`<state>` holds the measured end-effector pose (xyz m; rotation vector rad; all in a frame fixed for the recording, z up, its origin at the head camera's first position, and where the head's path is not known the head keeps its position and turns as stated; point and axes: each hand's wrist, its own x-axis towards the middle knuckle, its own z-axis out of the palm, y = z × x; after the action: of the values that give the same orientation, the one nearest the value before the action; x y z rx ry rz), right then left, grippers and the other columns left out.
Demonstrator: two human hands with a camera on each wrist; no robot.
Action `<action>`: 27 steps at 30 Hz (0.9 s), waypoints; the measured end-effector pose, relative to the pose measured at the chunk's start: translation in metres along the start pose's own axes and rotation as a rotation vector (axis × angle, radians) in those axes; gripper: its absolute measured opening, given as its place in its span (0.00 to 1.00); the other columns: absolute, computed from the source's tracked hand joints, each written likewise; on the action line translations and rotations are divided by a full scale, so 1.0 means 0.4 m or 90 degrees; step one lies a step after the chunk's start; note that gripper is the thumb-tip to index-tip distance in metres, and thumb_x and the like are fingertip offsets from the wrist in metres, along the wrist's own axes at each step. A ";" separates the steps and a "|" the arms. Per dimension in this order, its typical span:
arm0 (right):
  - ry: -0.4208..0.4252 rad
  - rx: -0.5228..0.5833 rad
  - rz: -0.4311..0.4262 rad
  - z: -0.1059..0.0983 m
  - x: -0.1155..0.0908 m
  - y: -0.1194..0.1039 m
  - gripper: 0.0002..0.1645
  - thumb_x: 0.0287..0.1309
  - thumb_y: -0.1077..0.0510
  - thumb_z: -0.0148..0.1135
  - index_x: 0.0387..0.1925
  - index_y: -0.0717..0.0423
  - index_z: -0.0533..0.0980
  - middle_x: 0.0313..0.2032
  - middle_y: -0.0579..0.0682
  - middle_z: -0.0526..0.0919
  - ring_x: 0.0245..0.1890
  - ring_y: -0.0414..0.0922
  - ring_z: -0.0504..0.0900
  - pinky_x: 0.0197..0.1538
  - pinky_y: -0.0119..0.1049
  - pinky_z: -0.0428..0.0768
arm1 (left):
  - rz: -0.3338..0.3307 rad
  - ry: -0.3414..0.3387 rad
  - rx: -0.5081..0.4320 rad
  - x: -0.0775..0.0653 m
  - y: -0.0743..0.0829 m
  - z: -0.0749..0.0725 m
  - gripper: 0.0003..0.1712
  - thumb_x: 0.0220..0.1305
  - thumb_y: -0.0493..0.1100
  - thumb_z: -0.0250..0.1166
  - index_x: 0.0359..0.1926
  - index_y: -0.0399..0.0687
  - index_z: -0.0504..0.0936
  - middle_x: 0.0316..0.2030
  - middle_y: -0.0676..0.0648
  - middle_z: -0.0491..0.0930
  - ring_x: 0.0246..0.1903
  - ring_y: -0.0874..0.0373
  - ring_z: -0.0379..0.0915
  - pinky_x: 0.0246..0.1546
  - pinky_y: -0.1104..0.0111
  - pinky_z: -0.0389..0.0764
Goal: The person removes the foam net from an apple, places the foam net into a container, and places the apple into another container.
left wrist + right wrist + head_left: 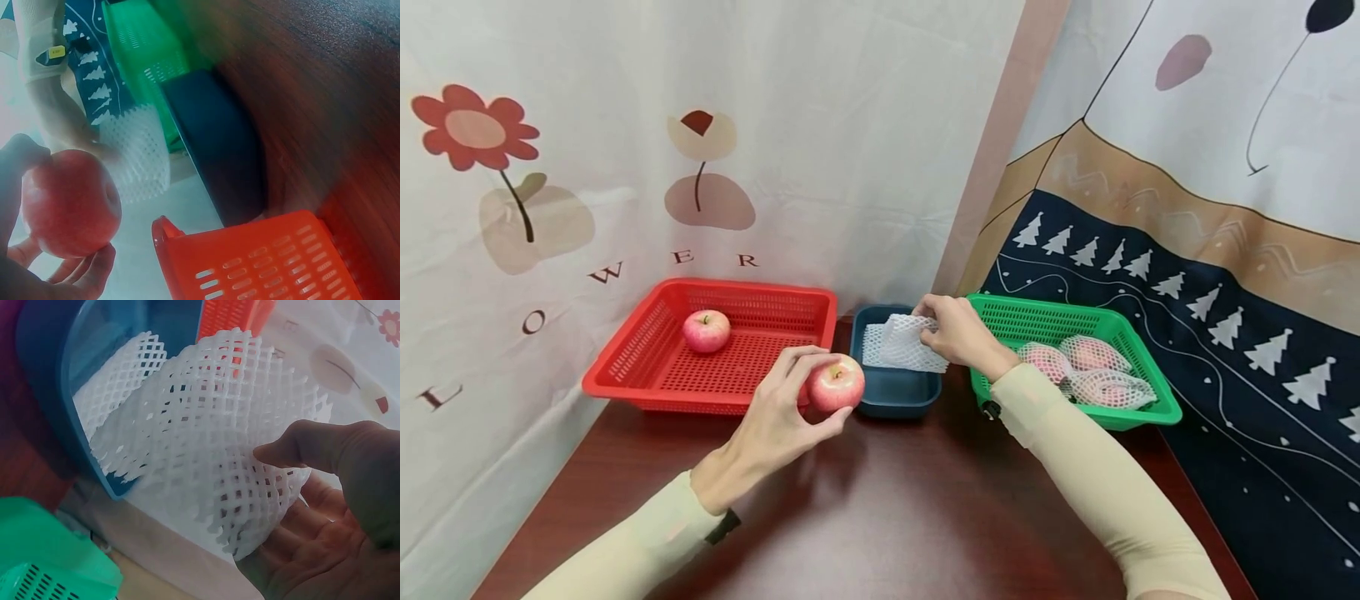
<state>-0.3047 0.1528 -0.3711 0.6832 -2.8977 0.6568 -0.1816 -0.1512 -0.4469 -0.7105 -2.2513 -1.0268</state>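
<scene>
My left hand (782,404) grips a red apple (837,384) between thumb and fingers, just in front of the red basket. The same apple (72,203) fills the near part of the left wrist view. Over the blue bin (898,392), my right hand (958,333) pinches a white foam net sleeve (910,342) by its edge. In the right wrist view the thumb presses on the mesh of that sleeve (212,419), with fingers behind it. Another foam net (119,387) lies inside the blue bin.
A red basket (662,379) at the left holds one more apple (707,331). At the right, a green basket (1138,333) contains several apples in foam nets (1093,354). The dark wooden table (917,500) runs back to a printed curtain (850,125).
</scene>
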 end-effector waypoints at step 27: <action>-0.039 -0.119 -0.027 0.089 0.111 -0.017 0.14 0.76 0.67 0.71 0.58 0.56 0.86 0.55 0.58 0.89 0.50 0.54 0.90 0.55 0.49 0.94 | 0.004 -0.008 0.052 0.027 -0.019 -0.020 0.43 0.56 0.45 0.92 0.72 0.53 0.86 0.69 0.41 0.82 0.67 0.48 0.82 0.57 0.50 0.97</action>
<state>-0.3413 0.1141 -0.3926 0.7494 -2.9408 0.3606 -0.1922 -0.1595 -0.4390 -0.6906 -2.2859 -0.9234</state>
